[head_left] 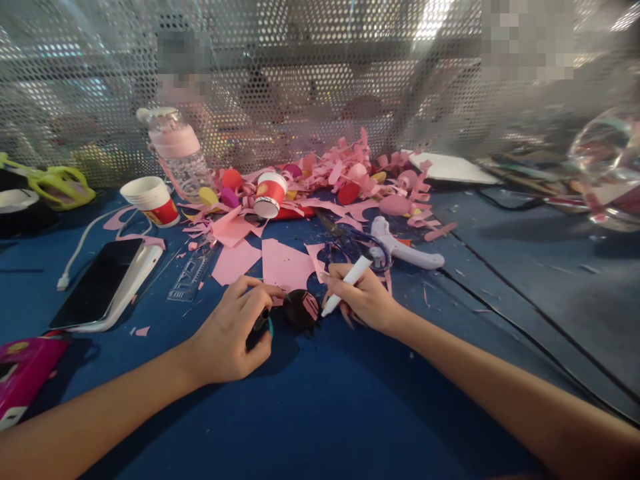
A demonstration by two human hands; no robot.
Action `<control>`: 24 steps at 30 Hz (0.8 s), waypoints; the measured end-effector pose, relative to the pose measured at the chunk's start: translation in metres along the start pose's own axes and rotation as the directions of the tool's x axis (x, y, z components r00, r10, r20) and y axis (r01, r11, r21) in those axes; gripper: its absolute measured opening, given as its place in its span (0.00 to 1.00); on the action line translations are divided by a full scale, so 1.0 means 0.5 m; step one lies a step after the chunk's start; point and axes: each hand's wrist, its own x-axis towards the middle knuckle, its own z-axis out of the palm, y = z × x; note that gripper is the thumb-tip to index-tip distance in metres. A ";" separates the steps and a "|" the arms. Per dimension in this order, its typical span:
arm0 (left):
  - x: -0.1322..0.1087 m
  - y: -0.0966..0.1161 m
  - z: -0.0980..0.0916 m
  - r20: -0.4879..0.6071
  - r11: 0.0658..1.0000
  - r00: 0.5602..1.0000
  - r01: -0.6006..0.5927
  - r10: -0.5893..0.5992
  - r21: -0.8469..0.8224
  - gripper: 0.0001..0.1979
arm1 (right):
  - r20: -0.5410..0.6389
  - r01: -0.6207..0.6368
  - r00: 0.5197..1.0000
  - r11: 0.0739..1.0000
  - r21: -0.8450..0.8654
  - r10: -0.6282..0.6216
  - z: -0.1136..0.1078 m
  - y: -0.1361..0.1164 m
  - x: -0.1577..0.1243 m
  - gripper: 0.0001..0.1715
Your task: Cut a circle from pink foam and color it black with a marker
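In my right hand [361, 298] a white marker [350, 283] is pinched, slanted with its lower end at the right edge of a small round paper piece [300, 311]. Black ink covers most of that piece, and a pink patch shows at its right side. The fingertips of my left hand [235, 327] rest at its left edge. Curled in the same hand is a small black cap-like object [260, 321], partly hidden, with a bit of teal beside it. Pink paper sheets [287, 263] lie just beyond both hands.
Blue-handled scissors [345, 243] and a white glue gun [405, 250] with a black cord lie behind my right hand. Pink scraps [345, 167], paper cups [150, 199], a bottle [180, 157] and a mesh screen [310, 87] stand farther back. A phone [100, 283] and clear ruler [189, 277] lie left.
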 end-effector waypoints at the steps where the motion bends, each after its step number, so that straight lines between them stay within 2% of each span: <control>1: 0.000 0.000 0.000 -0.001 1.000 1.000 -0.001 0.001 0.000 0.13 | -0.003 -0.006 1.000 1.000 0.016 0.007 0.000 0.000 0.000 0.21; 4: 0.000 0.000 -0.001 0.000 1.000 1.000 -0.003 0.003 -0.005 0.13 | -0.020 0.006 1.000 0.999 0.049 -0.005 0.000 0.000 -0.001 0.21; 8: 0.000 -0.001 0.000 -0.001 1.000 1.000 0.003 -0.003 -0.011 0.13 | 0.038 0.007 0.999 1.000 0.013 -0.008 0.001 0.001 -0.002 0.21; 12: 0.000 -0.001 0.001 0.002 1.000 1.000 -0.001 0.001 -0.002 0.13 | 0.025 0.001 1.000 0.999 0.032 -0.002 0.001 0.001 -0.001 0.20; 15: 0.000 0.000 0.001 0.008 1.000 1.000 0.002 -0.002 -0.003 0.13 | 0.062 0.009 0.998 1.000 0.023 -0.011 0.001 0.001 -0.001 0.21; 19: -0.001 0.000 0.001 0.008 1.000 1.000 0.006 -0.006 -0.002 0.13 | 0.036 0.013 0.999 0.999 0.042 -0.014 0.000 0.001 -0.001 0.20; 24: -0.003 -0.002 0.002 -0.002 1.000 1.000 -0.003 0.003 -0.004 0.13 | 0.071 0.009 0.997 0.999 0.039 -0.011 0.000 0.002 0.000 0.21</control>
